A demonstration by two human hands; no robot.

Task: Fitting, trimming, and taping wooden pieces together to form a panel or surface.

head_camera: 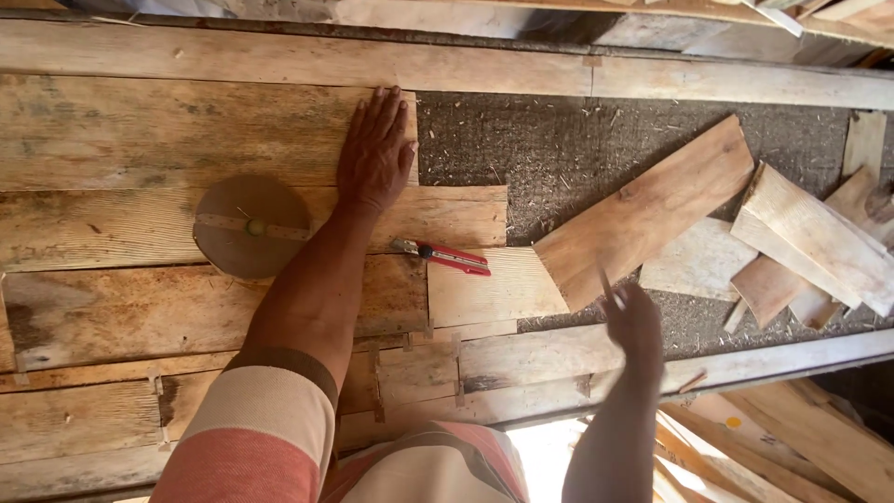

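Wood shingles (168, 130) already covered the left part of the surface; dark underlay (559, 140) to the right was bare w/ loose shingles (643, 210) lying on it, so roughly half looked left to cover. Left hand (375, 149) lay flat, fingers spread, pressing a laid shingle's edge. Right hand (633, 321) was blurred above the shingles, pinching something thin, maybe a nail; grip unclear. Red utility knife (447, 256) lay between the hands.

Utility knife (443, 256) lies on the boards (168, 140), right of the round disc (251, 227), loose shingles (801, 242) farther right
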